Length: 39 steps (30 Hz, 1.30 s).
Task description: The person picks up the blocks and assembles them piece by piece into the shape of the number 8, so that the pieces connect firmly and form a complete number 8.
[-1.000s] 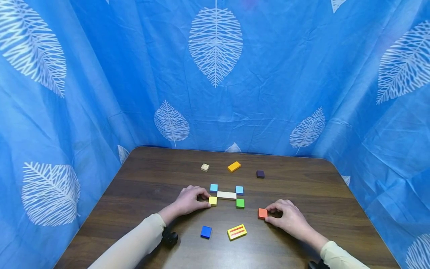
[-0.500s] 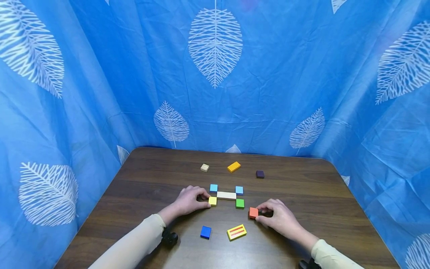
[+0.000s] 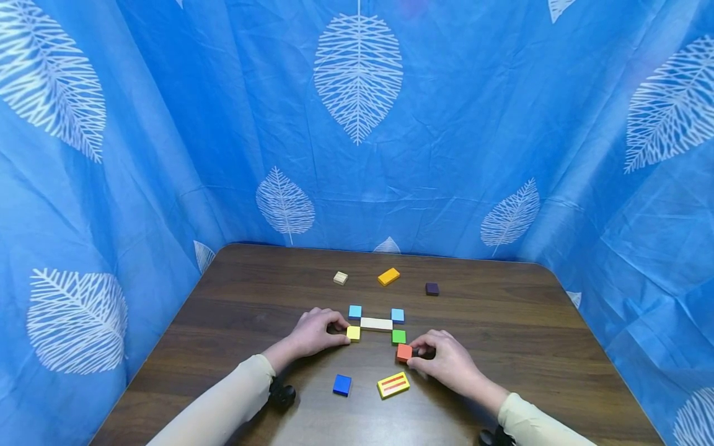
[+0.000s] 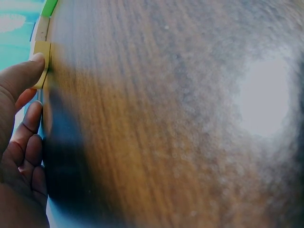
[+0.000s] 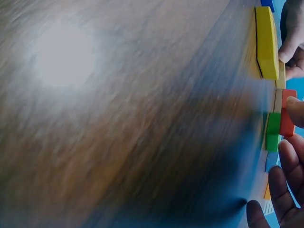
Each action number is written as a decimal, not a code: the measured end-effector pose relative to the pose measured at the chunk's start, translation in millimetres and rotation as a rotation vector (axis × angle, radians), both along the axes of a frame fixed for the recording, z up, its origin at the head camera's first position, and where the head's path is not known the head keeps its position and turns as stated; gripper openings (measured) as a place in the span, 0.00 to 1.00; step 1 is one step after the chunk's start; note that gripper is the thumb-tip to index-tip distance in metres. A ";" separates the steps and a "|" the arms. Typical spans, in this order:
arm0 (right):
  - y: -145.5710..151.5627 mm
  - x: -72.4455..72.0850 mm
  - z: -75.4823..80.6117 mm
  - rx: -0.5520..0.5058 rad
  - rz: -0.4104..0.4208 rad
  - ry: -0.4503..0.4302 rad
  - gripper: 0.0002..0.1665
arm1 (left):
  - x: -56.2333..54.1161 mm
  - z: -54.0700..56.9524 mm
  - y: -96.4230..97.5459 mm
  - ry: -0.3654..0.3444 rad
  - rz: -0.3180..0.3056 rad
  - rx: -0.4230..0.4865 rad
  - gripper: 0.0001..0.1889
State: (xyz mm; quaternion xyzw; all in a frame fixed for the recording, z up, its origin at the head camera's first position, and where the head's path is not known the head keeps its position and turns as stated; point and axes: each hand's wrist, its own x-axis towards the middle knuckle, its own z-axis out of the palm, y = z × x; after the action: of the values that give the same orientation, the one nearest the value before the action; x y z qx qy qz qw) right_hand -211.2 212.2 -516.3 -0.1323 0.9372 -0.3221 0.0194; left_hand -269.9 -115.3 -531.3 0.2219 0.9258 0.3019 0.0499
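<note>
In the head view my left hand (image 3: 313, 333) pinches a small yellow square block (image 3: 354, 334) at the table's middle, thumb on its near side. My right hand (image 3: 449, 364) grips an orange-red block (image 3: 404, 353) between thumb and finger. That block is right beside the green block (image 3: 398, 337), and in the right wrist view the red block (image 5: 287, 111) shows higher than the green one (image 5: 272, 133). A long white block (image 3: 376, 324) lies between four corner pieces: yellow, green and two light blue blocks (image 3: 355, 311) behind. Its short ends meet their corners.
Nearer the front lie a blue block (image 3: 342, 385) and a yellow block with red stripes (image 3: 393, 385). Toward the back are a cream block (image 3: 340, 278), an orange block (image 3: 388, 277) and a dark purple block (image 3: 432, 288). A blue curtain (image 3: 357, 204) hangs behind the table.
My right hand has moved left with the orange-red block, from well right of the green block to right beside it. The left hand has stayed on the yellow block.
</note>
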 end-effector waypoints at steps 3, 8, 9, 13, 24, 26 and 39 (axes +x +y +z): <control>-5.8 2.3 -1.2 0.002 -0.005 0.005 0.13 | 1.9 0.5 -0.9 0.000 -0.005 0.003 0.12; -13.2 5.6 -3.3 0.020 -0.014 0.018 0.13 | 4.7 1.9 -2.4 0.002 -0.013 0.006 0.12; -14.3 6.4 -3.8 0.026 -0.016 0.023 0.14 | 5.2 2.0 -2.7 0.003 -0.014 0.004 0.12; -18.3 10.6 -5.0 0.052 -0.021 0.049 0.13 | 6.8 2.4 -3.7 0.006 -0.012 -0.001 0.11; -26.1 20.8 -8.9 0.069 -0.036 0.074 0.12 | 12.5 -0.2 -7.6 0.016 -0.017 -0.005 0.11; -26.7 22.0 -10.5 0.075 -0.037 0.078 0.12 | 13.8 -0.8 -8.6 0.016 -0.019 -0.003 0.12; -32.8 32.9 -16.0 0.088 -0.047 0.103 0.13 | 22.5 -2.8 -13.9 0.016 -0.028 -0.003 0.13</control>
State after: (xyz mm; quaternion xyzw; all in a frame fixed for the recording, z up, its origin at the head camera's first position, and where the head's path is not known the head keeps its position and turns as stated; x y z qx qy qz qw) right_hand -178.2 179.4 -532.3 -0.1256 0.9531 -0.2737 -0.0306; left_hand -247.4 -129.2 -534.1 0.2371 0.9234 0.2981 0.0469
